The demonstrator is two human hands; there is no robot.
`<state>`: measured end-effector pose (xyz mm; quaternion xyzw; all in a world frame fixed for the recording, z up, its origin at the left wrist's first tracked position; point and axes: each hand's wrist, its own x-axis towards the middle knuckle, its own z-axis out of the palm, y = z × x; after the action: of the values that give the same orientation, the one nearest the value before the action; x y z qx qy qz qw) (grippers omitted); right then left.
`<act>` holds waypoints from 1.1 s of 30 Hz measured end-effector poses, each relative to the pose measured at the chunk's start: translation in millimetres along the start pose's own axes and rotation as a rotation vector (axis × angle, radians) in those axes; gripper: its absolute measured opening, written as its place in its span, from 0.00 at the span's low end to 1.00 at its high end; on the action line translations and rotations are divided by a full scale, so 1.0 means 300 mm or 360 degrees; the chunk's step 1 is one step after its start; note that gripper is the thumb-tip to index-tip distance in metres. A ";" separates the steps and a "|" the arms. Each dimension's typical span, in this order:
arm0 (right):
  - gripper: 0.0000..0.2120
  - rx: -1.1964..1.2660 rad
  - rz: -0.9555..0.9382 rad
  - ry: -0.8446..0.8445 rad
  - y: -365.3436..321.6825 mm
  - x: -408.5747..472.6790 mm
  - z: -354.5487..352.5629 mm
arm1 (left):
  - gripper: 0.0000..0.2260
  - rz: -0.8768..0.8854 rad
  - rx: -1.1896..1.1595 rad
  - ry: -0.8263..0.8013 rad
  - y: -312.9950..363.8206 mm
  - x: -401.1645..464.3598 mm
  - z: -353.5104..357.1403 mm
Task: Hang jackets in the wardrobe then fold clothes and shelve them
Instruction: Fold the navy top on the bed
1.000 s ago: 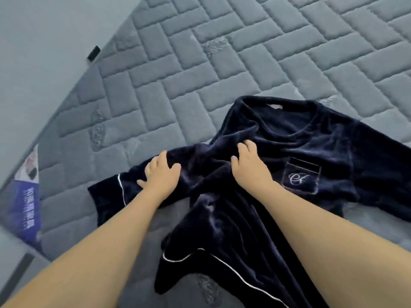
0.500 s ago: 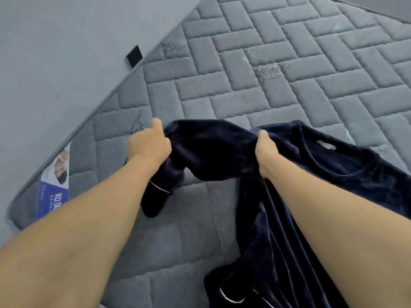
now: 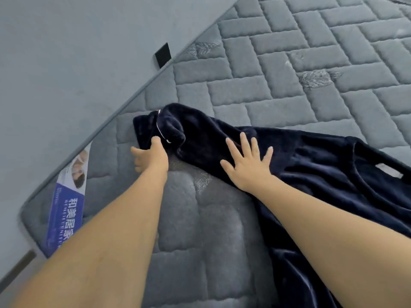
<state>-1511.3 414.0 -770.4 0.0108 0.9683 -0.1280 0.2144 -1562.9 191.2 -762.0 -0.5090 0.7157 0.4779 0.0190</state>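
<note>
A navy plush top (image 3: 329, 174) with white piping lies on the grey quilted mattress (image 3: 278, 70). One sleeve is stretched out to the left, toward the mattress edge. My left hand (image 3: 151, 155) holds the cuff end of that sleeve, thumb on the fabric beside the piping. My right hand (image 3: 246, 166) lies flat on the sleeve with its fingers spread. The neckline with a white label (image 3: 389, 171) shows at the right. The lower body of the top runs off the bottom right of the view.
The mattress edge runs diagonally at the left, next to a plain grey surface (image 3: 66, 63). A blue and white printed label (image 3: 65, 210) sits on the mattress corner, and a small black tag (image 3: 163, 54) sticks out at the edge.
The sleeve, held up between both hands half a second ago, now lies stretched on the mattress. My right hand has let go and flattened onto it. The left hand moved further left.
</note>
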 end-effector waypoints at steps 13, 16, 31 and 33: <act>0.36 -0.0018 0.0000 0.0272 -0.003 0.105 0.024 | 0.15 0.0891 0.0846 0.0602 0.229 0.228 -0.143; 0.31 -0.0074 0.0238 0.0615 0.127 0.117 -0.026 | 0.29 0.1293 0.1297 0.0372 0.214 0.162 -0.041; 0.33 -0.0242 0.0282 0.0456 0.315 0.214 0.115 | 0.38 0.1203 0.2133 -0.0406 -0.031 0.049 0.357; 0.32 -0.0038 0.0209 0.0416 0.316 0.206 0.084 | 0.37 0.1190 0.2372 -0.0257 0.016 -0.006 0.368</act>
<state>-1549.7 497.2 -841.3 0.0882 0.9866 -0.0995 0.0945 -1616.3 270.3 -817.8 -0.0564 0.9623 -0.1104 0.2419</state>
